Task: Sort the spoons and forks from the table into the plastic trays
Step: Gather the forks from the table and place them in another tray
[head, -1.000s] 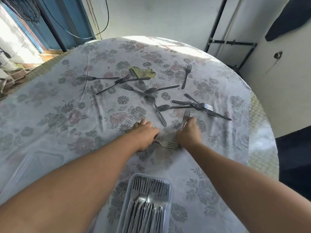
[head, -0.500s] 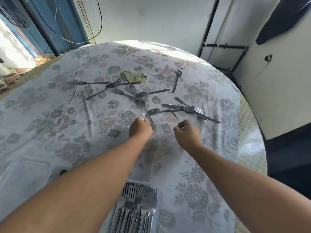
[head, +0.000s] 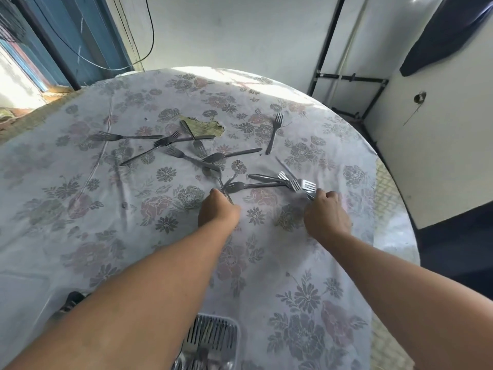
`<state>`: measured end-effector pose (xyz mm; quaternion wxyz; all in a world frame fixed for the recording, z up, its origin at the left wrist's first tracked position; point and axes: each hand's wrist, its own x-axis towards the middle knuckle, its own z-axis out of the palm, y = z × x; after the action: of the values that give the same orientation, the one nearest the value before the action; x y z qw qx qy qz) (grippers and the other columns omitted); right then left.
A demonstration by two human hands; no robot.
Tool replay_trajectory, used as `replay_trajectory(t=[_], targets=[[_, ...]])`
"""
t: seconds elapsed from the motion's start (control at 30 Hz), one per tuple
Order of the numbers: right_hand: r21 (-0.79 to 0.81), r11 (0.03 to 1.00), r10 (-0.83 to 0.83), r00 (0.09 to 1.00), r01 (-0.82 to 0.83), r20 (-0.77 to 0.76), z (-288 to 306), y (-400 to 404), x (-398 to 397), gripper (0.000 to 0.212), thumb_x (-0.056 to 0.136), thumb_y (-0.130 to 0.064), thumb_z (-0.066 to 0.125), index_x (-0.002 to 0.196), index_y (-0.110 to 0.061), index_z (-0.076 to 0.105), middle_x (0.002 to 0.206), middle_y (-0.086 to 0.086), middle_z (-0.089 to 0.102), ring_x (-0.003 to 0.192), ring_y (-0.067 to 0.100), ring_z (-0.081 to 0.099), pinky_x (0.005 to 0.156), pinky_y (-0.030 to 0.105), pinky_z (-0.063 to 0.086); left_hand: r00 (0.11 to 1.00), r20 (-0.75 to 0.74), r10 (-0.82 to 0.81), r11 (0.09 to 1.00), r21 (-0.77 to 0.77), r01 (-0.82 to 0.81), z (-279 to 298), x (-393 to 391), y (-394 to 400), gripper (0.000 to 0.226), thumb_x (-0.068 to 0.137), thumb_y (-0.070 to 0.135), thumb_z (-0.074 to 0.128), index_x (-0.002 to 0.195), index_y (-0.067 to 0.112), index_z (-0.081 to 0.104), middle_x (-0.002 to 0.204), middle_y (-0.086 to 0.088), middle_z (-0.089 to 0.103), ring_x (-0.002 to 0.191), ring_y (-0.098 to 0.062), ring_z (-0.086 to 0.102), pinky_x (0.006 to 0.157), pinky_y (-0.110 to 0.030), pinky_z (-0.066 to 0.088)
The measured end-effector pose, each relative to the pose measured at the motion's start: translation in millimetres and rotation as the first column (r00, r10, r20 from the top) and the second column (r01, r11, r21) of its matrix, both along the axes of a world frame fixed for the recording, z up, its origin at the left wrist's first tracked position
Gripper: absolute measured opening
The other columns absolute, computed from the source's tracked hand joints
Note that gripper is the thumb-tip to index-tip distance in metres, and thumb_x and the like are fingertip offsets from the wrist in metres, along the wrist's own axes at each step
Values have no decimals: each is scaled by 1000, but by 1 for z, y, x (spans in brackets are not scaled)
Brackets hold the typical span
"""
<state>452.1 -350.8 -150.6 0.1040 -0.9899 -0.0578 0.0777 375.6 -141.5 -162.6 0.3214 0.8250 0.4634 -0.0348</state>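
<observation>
A floral cloth [head: 112,209] (torn near the far edge) covers the round desk [head: 394,236] by white walls [head: 240,30]; both hands' fingers grip forks: left hand [head: 217,210], right hand [head: 326,213].

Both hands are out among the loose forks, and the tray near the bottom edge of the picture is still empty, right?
Not quite. The head view shows the tray at the bottom edge already holding many forks, tines pointing away from the person. The rest holds: the left hand and right hand are both out among the loose forks on the table.
</observation>
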Motion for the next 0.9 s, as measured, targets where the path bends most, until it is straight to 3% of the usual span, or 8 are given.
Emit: replay_trajectory(t=[0.17, 0.3, 0.4, 0.47, 0.63, 0.8, 0.9], targets=[[-4, 997, 83, 997, -83, 0, -3, 9, -6, 22, 98, -8, 48, 118, -8, 56, 113, 13, 57, 92, 38, 64, 71, 43, 47, 996, -45, -81, 996, -34, 80, 4, -4, 6, 27, 80, 22, 71, 103, 9, 72, 95, -9, 74, 79, -20, 70, 47, -24, 34], [11, 998, 63, 998, -63, -13, -7, 19, -10, 15, 97, -11, 48, 109, -12, 57, 111, 11, 59, 92, 37, 63, 69, 40, 45, 993, -32, -114, 993, -47, 113, 7, -8, 4, 28, 92, 27, 57, 114, 10, 62, 101, -4, 67, 74, -18, 56, 54, -29, 35], [21, 999, 36, 999, -35, -20, -7, 20, -14, 21, 99, -15, 47, 111, -11, 63, 112, 12, 60, 94, 38, 62, 70, 39, 43, 994, -1, -107, 991, -77, 107, 10, -15, 3, 33, 98, 34, 47, 122, 13, 52, 106, -6, 68, 83, -24, 62, 60, -31, 39], [32, 999, 36, 999, -35, -32, -7, 19, -16, 21, 99, -15, 46, 108, -10, 65, 107, 13, 63, 85, 35, 57, 68, 38, 44, 992, 18, -121, 983, -135, 123, 8, -20, 1, 30, 99, 33, 43, 121, 14, 49, 99, -7, 71, 79, -23, 65, 57, -31, 39], [32, 995, 96, 985, -92, -140, -3, 26, -21, 11, 94, -14, 52, 85, -11, 57, 95, 11, 64, 78, 31, 57, 66, 35, 46, 983, 21, -181, 978, -105, 183, 7, -28, -2, 31, 96, 32, 38, 123, 19, 48, 106, -6, 72, 94, -28, 68, 72, -37, 50], [157, 981, 150, 965, -117, -217, -5, 34, -28, 17, 93, -26, 54, 93, -9, 57, 89, 10, 62, 74, 26, 61, 65, 33, 51, 988, 147, -46, 989, -129, 66, 16, -34, -4, 16, 101, 22, 39, 114, 18, 47, 97, -7, 71, 82, -29, 72, 75, -45, 60], [384, 923, 142, 935, -7, -324, -6, 44, -36, 24, 92, -21, 58, 111, -9, 49, 96, 13, 64, 77, 30, 66, 55, 38, 56, 985, 175, 12, 988, -154, 16, 28, -40, 0, 16, 100, 14, 37, 114, 13, 45, 95, -9, 64, 84, -31, 64, 70, -41, 50]])
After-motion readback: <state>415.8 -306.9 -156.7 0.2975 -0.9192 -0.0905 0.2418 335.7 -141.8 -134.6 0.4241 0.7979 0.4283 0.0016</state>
